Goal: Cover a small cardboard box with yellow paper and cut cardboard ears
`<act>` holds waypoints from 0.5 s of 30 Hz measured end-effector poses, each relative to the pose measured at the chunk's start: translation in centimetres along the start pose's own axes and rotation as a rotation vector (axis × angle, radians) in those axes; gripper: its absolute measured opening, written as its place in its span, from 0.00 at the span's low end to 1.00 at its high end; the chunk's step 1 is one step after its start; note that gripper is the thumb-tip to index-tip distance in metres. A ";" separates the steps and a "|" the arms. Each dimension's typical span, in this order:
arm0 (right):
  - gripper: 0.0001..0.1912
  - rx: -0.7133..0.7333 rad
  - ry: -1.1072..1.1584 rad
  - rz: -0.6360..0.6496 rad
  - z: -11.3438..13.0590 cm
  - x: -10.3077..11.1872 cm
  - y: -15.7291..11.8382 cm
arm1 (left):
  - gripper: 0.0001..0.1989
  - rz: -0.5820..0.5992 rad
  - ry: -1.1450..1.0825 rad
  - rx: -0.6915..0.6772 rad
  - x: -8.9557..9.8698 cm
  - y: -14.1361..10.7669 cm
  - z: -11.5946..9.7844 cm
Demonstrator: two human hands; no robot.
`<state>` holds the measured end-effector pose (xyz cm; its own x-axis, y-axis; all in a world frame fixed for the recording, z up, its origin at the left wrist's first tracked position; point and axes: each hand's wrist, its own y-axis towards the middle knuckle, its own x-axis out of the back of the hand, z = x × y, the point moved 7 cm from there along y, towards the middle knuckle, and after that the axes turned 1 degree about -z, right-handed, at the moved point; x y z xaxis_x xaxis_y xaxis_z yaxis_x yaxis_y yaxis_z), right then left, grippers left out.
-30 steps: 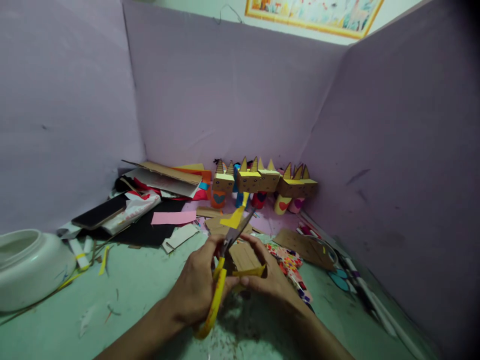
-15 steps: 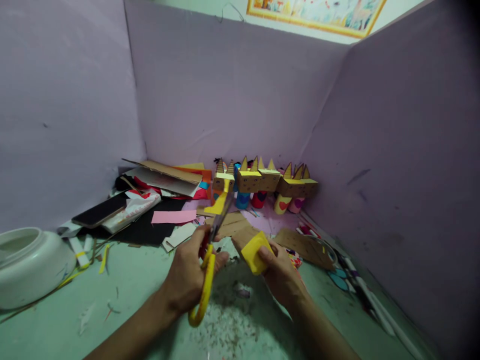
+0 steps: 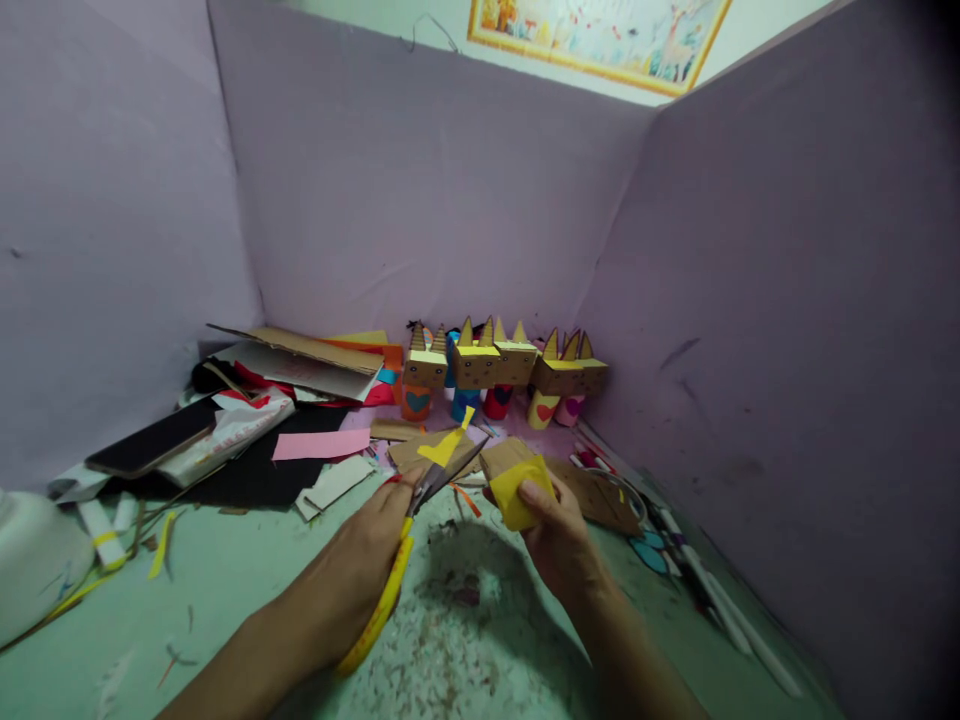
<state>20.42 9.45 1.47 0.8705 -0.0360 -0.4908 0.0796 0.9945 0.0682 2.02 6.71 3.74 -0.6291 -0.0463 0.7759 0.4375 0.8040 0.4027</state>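
Observation:
My left hand (image 3: 379,545) is closed around a pair of scissors (image 3: 375,610) with yellow handles, the dark blades pointing up and right. An irregular yellow paper scrap (image 3: 445,447) is at the blades; whether it clings there or is dropping I cannot tell. Pinched in my right hand (image 3: 559,525) is a small cardboard piece (image 3: 504,457) with yellow paper (image 3: 520,500) over its lower part, the thumb pressing on the yellow side. The blade tips are just left of this piece, apart from it. Most of my left fingers are hidden behind the scissors.
Several cardboard animal figures (image 3: 476,367) with pointed ears stand along the back. At left lie stacked cardboard sheets (image 3: 322,350), a phone (image 3: 150,437) and a pink strip (image 3: 321,444). A white pot (image 3: 37,565) sits far left; pens (image 3: 739,610) lie right. Purple panels (image 3: 420,190) surround the table.
My view has shifted, so the scene sits further left. The scissors have tilted to the right, and the yellow scrap has come down with the blades. More bare cardboard shows in my right hand.

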 end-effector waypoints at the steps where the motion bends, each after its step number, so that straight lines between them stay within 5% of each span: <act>1: 0.19 0.007 0.019 -0.003 0.2 0.1 0.0 | 0.30 0.026 0.051 0.028 -0.2 0.1 0.2; 4: 0.18 0.035 0.096 -0.023 0.9 0.7 -0.1 | 0.28 0.011 0.375 0.123 -0.3 0.4 0.8; 9: 0.17 -0.063 0.041 0.005 1.1 1.5 0.0 | 0.25 -0.213 0.804 0.145 1.5 0.8 1.0; 15: 0.16 -0.372 -0.492 0.354 -2.4 -0.5 -1.0 | 0.28 -0.241 0.918 0.240 4.3 0.9 3.0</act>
<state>18.74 8.66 -0.41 0.9386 0.3427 -0.0392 -0.3436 0.9190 -0.1933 -2.21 8.99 5.94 0.1051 -0.5866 0.8030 0.1565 0.8072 0.5692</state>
